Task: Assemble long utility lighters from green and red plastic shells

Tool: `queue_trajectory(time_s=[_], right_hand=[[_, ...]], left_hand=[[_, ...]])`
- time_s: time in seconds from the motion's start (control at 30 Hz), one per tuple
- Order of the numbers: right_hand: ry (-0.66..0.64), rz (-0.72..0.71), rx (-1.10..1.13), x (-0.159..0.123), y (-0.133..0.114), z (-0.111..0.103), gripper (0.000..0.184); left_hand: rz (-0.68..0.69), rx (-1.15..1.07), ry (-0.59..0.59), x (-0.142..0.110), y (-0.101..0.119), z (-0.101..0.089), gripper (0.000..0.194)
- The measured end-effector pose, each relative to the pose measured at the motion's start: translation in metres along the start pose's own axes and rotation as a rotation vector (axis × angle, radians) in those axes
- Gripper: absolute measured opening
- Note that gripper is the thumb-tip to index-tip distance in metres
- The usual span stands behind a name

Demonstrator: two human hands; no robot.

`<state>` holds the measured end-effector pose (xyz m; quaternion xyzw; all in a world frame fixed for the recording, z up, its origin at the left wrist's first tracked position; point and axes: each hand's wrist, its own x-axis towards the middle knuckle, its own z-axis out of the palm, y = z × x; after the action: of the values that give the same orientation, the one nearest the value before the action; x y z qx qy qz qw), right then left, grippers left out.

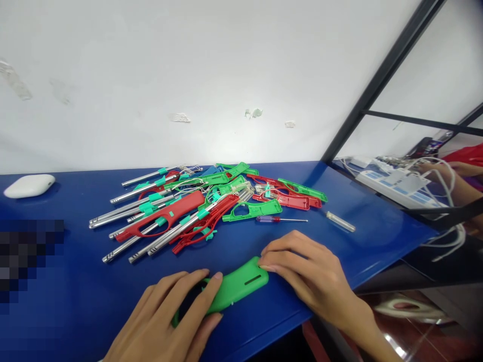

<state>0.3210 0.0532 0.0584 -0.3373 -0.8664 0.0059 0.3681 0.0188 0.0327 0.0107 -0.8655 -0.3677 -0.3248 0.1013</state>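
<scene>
A green lighter casing (241, 284) with a narrow slot lies near the front edge of the blue table (94, 311). My left hand (169, 311) is closed over its trigger-loop end, fingers on top and thumb along the near side. At the other end, my right hand (305, 266) has its fingertips pressed together on the casing's edge. Behind it lies a pile of lighter parts: metal lighter tubes (139, 246) with teal tape, a red lighter casing (166, 216), and green casing halves (252, 210). A small screwdriver (268, 219) rests just beyond my right hand.
A clear tube (340, 221) lies to the right of the screwdriver. On the far left sits a white earbud case (29, 186). A black metal frame (377, 85) rises at the table's right, with a power strip (396, 188), cables and another person's arm (468, 198) beyond.
</scene>
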Motion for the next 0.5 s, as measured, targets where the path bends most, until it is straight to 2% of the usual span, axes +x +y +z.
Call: queue_trajectory(time_s=[0.5], right_hand=[[-0.011,-0.004,-0.027,-0.0017,-0.0013,0.0007,0.012]], left_hand=[[0.036,0.01,0.001,-0.0001,-0.0011,0.0024,0.048]])
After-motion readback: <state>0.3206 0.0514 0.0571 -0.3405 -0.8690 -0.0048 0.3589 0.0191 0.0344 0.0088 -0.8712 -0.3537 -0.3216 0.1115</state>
